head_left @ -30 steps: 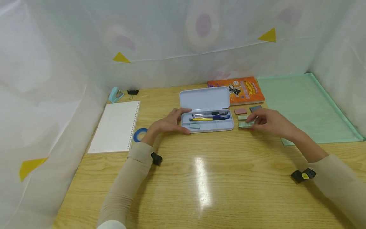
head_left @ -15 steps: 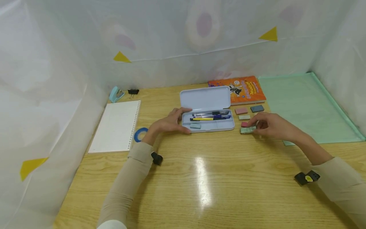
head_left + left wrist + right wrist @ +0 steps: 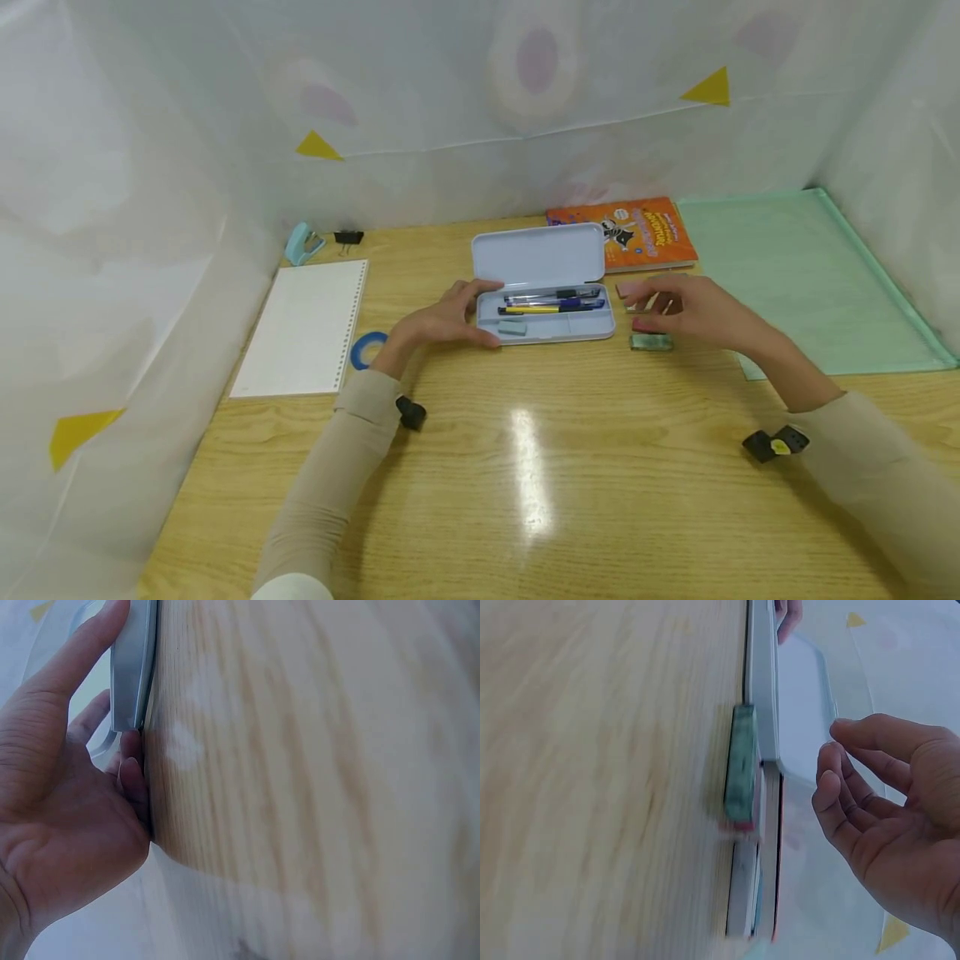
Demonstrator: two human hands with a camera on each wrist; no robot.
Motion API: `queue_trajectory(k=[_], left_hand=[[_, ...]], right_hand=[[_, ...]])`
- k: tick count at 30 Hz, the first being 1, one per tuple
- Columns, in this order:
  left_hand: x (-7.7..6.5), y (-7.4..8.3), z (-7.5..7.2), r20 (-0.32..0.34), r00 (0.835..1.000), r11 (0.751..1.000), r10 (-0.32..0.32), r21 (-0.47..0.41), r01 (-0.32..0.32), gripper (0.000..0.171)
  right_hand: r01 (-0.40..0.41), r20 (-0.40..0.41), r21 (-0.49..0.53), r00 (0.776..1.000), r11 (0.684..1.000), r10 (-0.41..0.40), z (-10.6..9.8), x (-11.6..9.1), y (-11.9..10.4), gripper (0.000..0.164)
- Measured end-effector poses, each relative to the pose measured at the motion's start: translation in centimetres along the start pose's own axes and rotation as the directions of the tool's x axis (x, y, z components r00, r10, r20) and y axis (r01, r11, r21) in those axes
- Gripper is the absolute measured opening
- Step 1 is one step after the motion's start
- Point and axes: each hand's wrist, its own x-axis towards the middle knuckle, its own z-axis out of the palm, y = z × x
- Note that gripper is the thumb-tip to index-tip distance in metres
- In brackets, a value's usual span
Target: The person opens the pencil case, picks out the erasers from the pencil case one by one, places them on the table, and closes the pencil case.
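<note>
My left hand (image 3: 450, 319) holds the left end of an open pale-blue pencil case (image 3: 588, 331), thumb on its front edge and index finger at the back corner. Inside the case lie several pens (image 3: 551, 303) and a light-blue eraser (image 3: 513, 328). To its right, my right hand (image 3: 697, 310) hovers over a group of erasers, thumb and fingertips apart, nothing between them in the right wrist view. A green eraser (image 3: 651, 342) lies nearest the front, a red eraser (image 3: 642, 325) just behind it. The hand partly covers a pink eraser (image 3: 624, 289) and others behind.
An orange book (image 3: 648, 237) lies behind the case, and a green mesh folder (image 3: 810, 283) at the right. Toward the left are a notebook (image 3: 300, 329), blue tape (image 3: 366, 351), a stapler (image 3: 303, 244) and a black binder clip (image 3: 348, 237).
The green eraser has moved slightly toward the front, uncovering the red one. My right hand has let go of it and shifted back over the other erasers. The left hand stays put.
</note>
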Motion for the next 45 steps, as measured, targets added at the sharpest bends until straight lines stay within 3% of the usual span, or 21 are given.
queue_trajectory(k=[6, 13, 19, 27, 36, 42, 45], left_hand=[[0.1, -0.1, 0.1, 0.000, 1.000, 1.000, 0.003, 0.007, -0.003, 0.095], [0.2, -0.2, 0.1, -0.004, 1.000, 1.000, -0.006, 0.005, 0.006, 0.094], [0.1, -0.1, 0.1, -0.002, 1.000, 1.000, -0.013, 0.008, 0.013, 0.094], [0.0, 0.1, 0.0, -0.007, 1.000, 1.000, -0.010, 0.018, 0.010, 0.094], [0.1, -0.2, 0.0, -0.002, 1.000, 1.000, 0.009, 0.023, -0.009, 0.093], [0.2, -0.2, 0.0, -0.007, 1.000, 1.000, 0.012, 0.013, -0.012, 0.094], [0.2, -0.2, 0.0, -0.004, 1.000, 1.000, 0.013, 0.010, -0.013, 0.094]], right_hand=[[0.058, 0.045, 0.088, 0.997, 0.994, -0.062, 2.2, 2.9, -1.3, 0.025], [0.113, 0.081, 0.110, 0.989, 0.987, -0.123, 5.3, 6.2, -2.9, 0.025], [0.123, 0.175, 0.141, 0.974, 0.982, -0.147, 7.3, 8.2, -4.2, 0.022], [0.191, 0.194, 0.064, 0.960, 0.979, -0.200, 8.4, 9.2, -5.4, 0.018], [0.177, 0.214, 0.046, 0.959, 0.983, -0.183, 9.0, 9.7, -6.2, 0.022], [0.224, 0.253, -0.002, 0.943, 0.974, -0.217, 9.7, 10.2, -6.8, 0.024], [0.229, 0.239, 0.006, 0.945, 0.974, -0.223, 10.1, 10.2, -6.8, 0.020]])
